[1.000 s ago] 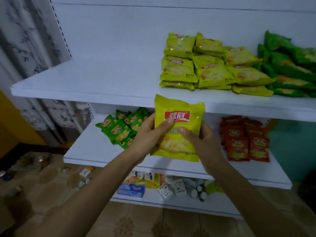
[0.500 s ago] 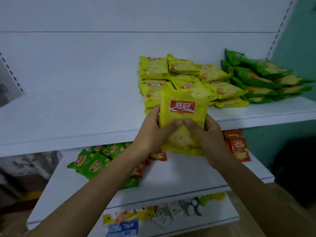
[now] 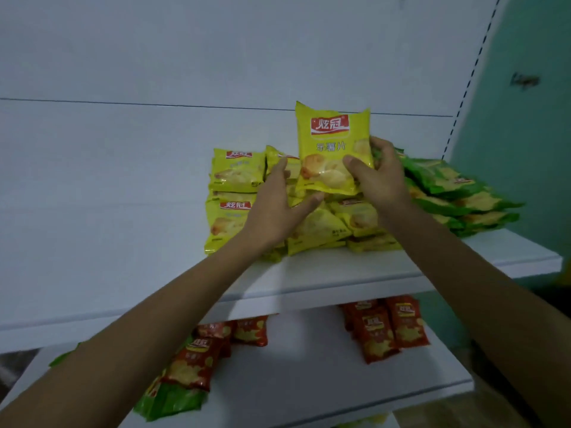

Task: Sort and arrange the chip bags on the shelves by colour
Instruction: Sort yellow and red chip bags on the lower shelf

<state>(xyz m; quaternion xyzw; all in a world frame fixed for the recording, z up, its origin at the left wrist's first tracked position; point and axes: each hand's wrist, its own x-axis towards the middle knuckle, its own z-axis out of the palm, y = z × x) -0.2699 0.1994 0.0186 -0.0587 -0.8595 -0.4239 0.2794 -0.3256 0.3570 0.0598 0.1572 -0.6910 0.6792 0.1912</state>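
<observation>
bag: yellow chip bag [image 3: 332,149] upright over yellow pile [image 3: 234,211], upper shelf [image 3: 123,242]
right hand [image 3: 377,177]: pinching its 4 o'clock edge
left hand [image 3: 275,205]: straight fingers propping 7 o'clock corner
feel: likely light, puffy, slick; grip seams gently

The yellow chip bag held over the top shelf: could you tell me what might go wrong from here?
The right hand grips the yellow bag only low down, so it may flop. The yellow pile is uneven and near the shelf edge; bags could slide off.
</observation>
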